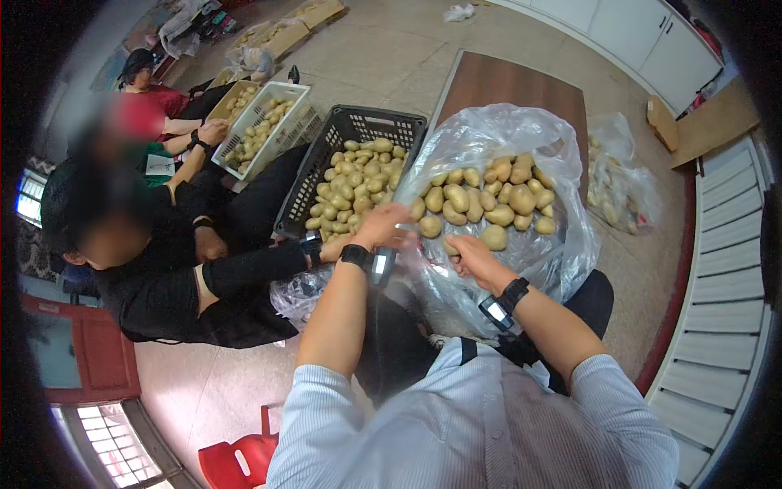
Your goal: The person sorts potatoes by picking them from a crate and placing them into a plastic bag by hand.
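Farthest to the left of the two gripping hands, a co-worker in red sits beside others in a row, with a white crate of potatoes near them. Closer to the hands, a co-worker in black leans in, one hand at the near edge of a black crate. Below and left of the hands stands a red chair. The black crate lies just left of and beyond the wearer's left hand, tilted in the view and filled with a heap of small yellow-brown potatoes. The left hand, with a dark band and a small device at the wrist, is over the gap between this crate and an open clear plastic bag; it is blurred, so whether it is closed on anything cannot be told. To its right, the right hand is over the near part of the bag, its fingers curled inward with thumb and forefinger drawn close; whether a potato sits at the fingertips is too unclear to tell. Just beyond this hand, a loose pile of potatoes lies on the spread plastic, one round potato nearest to it. Under the far part of the bag is a brown board. Farther right, well apart from both hands, another clear bag with potatoes rests on the floor.
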The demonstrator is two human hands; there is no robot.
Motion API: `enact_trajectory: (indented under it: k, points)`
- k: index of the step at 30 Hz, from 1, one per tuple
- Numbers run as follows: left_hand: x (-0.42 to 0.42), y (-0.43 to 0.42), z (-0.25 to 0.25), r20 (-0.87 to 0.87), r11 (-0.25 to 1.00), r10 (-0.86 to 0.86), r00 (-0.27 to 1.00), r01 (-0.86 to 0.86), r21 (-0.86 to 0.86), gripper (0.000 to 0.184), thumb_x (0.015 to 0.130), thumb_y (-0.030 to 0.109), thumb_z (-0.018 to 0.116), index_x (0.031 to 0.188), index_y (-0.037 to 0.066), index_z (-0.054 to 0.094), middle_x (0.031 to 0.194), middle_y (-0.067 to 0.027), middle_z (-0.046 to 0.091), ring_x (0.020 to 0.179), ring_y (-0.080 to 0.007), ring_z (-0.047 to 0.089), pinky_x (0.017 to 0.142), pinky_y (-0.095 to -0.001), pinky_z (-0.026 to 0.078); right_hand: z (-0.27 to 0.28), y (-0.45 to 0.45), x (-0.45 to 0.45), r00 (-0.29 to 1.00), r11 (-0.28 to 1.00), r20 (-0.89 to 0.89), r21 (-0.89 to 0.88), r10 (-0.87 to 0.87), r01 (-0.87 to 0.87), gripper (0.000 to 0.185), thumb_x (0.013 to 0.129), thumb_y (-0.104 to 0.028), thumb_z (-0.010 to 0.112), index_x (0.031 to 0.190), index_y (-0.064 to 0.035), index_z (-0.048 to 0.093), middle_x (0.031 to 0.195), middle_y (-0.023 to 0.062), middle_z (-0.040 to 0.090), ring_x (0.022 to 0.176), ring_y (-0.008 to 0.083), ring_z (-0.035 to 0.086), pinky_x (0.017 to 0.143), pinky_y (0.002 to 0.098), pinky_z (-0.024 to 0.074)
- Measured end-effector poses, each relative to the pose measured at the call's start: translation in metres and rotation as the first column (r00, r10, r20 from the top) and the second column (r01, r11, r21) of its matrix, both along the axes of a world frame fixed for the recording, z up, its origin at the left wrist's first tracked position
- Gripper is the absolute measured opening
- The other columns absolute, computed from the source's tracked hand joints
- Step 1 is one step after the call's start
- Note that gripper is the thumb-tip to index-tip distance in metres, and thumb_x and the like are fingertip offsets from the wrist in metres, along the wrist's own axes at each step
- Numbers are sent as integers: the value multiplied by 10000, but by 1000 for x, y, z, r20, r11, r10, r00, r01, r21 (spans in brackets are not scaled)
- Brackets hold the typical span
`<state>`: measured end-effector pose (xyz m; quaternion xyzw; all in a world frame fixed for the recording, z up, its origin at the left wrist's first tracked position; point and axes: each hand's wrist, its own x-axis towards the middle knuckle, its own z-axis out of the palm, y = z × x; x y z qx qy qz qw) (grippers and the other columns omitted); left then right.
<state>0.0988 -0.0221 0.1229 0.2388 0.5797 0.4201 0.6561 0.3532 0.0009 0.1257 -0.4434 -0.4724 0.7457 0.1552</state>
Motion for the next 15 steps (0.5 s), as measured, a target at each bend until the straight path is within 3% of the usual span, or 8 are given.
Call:
enact_trajectory:
  k: [2, 5, 11, 15]
  points:
    - [19, -2, 40, -12, 990, -115, 993, 114, -79, 454, 908, 316, 612, 1261, 71, 468, 1147, -133, 559, 843, -282, 666, 654, -369, 568, 18, 1, -4, 1000, 999, -9, -42, 19, -19, 316, 926, -406, 526, 881, -93, 517, 609, -27, 421, 476, 79, 384, 418, 242, 304]
    - [25, 0, 37, 64, 978, -184, 981, 190, -90, 440, 906, 329, 616, 1240, 70, 494, 1161, -127, 560, 826, -265, 671, 619, -344, 567, 25, 5, -8, 998, 992, -26, -107, 64, -66, 363, 927, -475, 508, 895, -113, 502, 579, -43, 366, 452, 74, 339, 410, 247, 270]
    - [44, -8, 63, 52, 926, -375, 926, 376, -14, 453, 890, 278, 653, 1259, 75, 488, 1105, -88, 601, 806, -194, 670, 615, -283, 550, 49, 3, -17, 997, 991, -42, -119, 61, -66, 458, 918, -610, 408, 889, -163, 500, 520, -69, 301, 414, 65, 273, 399, 243, 226]
    - [50, -3, 50, 36, 907, -420, 907, 418, 40, 431, 887, 241, 658, 1244, 63, 494, 1052, -71, 621, 781, -166, 665, 612, -263, 544, 47, 3, -20, 1000, 989, 0, -143, 23, -23, 533, 916, -656, 343, 870, -163, 538, 496, -68, 290, 401, 69, 253, 389, 250, 214]
